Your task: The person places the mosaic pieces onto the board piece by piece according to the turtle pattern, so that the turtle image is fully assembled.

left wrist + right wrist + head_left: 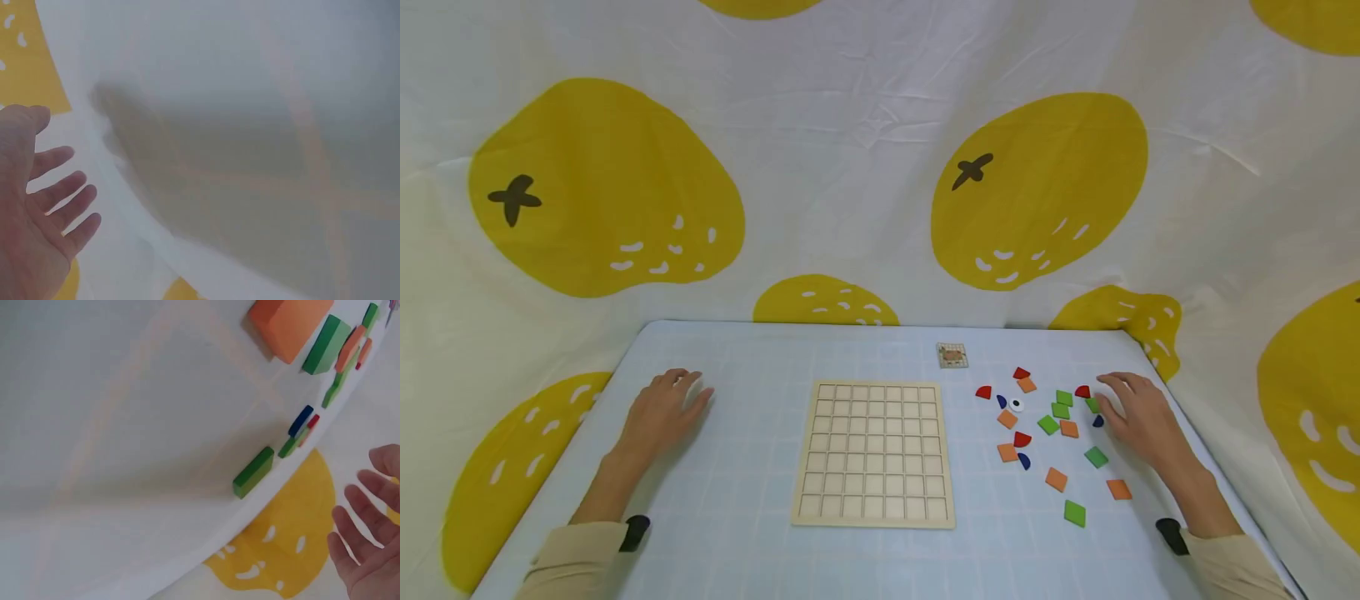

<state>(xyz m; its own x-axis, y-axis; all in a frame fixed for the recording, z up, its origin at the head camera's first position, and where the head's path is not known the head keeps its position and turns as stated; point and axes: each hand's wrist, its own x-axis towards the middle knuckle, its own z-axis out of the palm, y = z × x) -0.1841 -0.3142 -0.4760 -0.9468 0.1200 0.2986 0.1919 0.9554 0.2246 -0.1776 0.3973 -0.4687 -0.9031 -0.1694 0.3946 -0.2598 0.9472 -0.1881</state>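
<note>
- Gridded wooden board (pixel 874 454): pale square compartments.
- Left hand (pixel 658 417): fingers relaxed, near the board's ten o'clock.
- Right hand (pixel 1138 414): likewise, well apart, near two.
- Coloured pieces (pixel 1048 425): toward its nine; contact with a green tile (pixel 1093 406) unclear.

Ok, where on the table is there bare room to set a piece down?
Bare table lies between the left hand and grid board, along the board's near edge, and behind it, left of the small picture square. It's crowded between the board and the right hand, where coloured pieces lie scattered.
</note>
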